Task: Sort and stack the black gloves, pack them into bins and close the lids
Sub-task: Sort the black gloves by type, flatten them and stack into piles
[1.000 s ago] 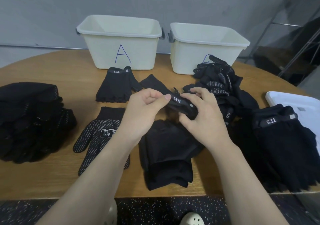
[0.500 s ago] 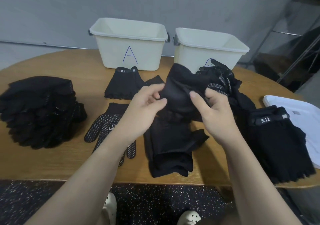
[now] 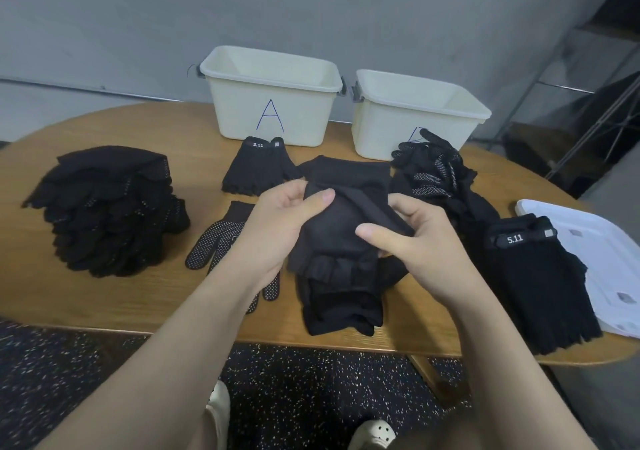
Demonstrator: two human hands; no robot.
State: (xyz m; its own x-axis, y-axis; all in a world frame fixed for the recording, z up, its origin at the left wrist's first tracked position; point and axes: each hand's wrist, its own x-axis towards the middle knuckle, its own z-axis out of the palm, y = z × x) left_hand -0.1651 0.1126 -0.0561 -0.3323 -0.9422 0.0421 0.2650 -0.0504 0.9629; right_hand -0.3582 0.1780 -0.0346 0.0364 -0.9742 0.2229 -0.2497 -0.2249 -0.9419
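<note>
My left hand (image 3: 277,221) and my right hand (image 3: 415,241) both pinch one plain black glove (image 3: 349,207), held spread above a small stack of plain black gloves (image 3: 343,300) near the table's front edge. A dotted glove (image 3: 221,241) lies flat left of my left wrist. A fingerless 5.11 glove (image 3: 258,169) lies in front of bin A (image 3: 273,99). The second bin (image 3: 415,110) stands to its right, both open, nothing visible inside. A mixed glove heap (image 3: 433,172) sits before that bin.
A big pile of dotted gloves (image 3: 107,207) fills the table's left side. A stack of 5.11 gloves (image 3: 533,276) lies at the right, partly on a white lid (image 3: 595,252). The wooden table (image 3: 104,304) ends close to me; my shoes show on the speckled floor.
The glove was held bunched with its 5.11 strap up; now it is unfolded and spread wide between both hands, lifted slightly. My view has shifted back and left.
</note>
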